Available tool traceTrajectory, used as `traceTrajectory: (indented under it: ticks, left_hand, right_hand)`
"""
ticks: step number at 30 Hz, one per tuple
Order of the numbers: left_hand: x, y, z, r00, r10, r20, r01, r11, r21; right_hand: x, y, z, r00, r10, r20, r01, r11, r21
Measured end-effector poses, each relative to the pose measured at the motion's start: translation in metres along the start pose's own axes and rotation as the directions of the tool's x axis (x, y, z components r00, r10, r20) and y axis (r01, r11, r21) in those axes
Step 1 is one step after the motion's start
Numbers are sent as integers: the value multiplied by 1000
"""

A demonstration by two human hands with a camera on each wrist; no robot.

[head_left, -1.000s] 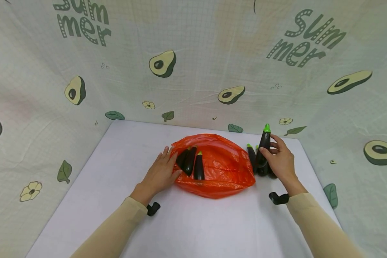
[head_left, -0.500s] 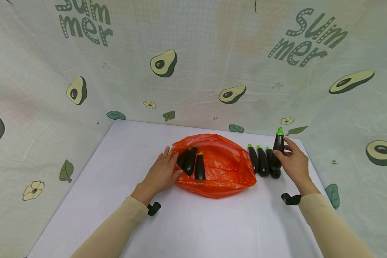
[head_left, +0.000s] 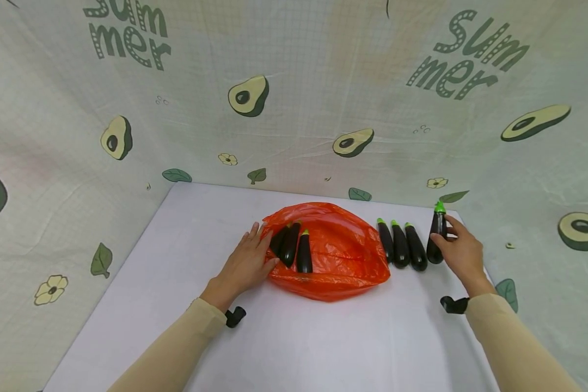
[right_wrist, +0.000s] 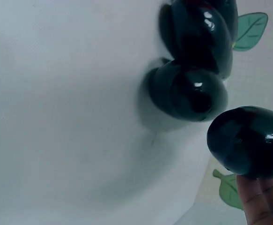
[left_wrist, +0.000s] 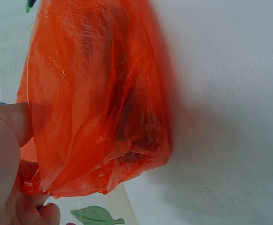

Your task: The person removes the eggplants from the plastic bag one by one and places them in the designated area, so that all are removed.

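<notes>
So the eggplant (head_left: pixel 436 237) in the right hand (head_left: pixel 463 253) is a glossy, almost black one with a bright green cap, and it looks short and chubby. It's right of center in the head view, close to the table's right edge, standing nearly upright with the cap up. The thumb and fingers are clamped around it. Can't tell if its bottom touches the table (head_left: pixel 323 337).

Just to its left there's a row of three matching eggplants (head_left: pixel 400 245), side by side, caps toward the top of the frame. Three more eggplants (head_left: pixel 304 253) are in the left part of the open red bag (head_left: pixel 343 239) mid-frame. The left hand (head_left: pixel 245 258) rests on the bag's left edge, fingers spread apart and pretty straight.

The head cam gets you the green caps and the inside of the bag. The right wrist cam has the blunt, shiny bottoms instead, with a small gap between the held eggplant and its nearest neighbor, plus fingertips (right_wrist: pixel 258 194) under it at lower right. The left wrist cam shows the bag's crinkly outer side, with dark patches through the thin plastic and the thumb against it at far left.
</notes>
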State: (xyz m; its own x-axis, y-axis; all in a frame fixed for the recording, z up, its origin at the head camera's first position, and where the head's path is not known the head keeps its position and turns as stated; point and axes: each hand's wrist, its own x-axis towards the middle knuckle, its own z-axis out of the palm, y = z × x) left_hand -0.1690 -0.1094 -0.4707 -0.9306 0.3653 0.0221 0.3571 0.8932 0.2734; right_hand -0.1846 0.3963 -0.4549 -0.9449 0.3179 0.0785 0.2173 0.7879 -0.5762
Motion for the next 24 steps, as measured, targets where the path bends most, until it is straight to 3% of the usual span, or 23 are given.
traceTrajectory:
  ticks: [24]
  left_hand:
    - [-2, 2, -1, 1000, 11, 6, -11, 1000, -16]
  right_hand:
    - [7, 38, 10, 998, 0, 60, 5, 997, -82]
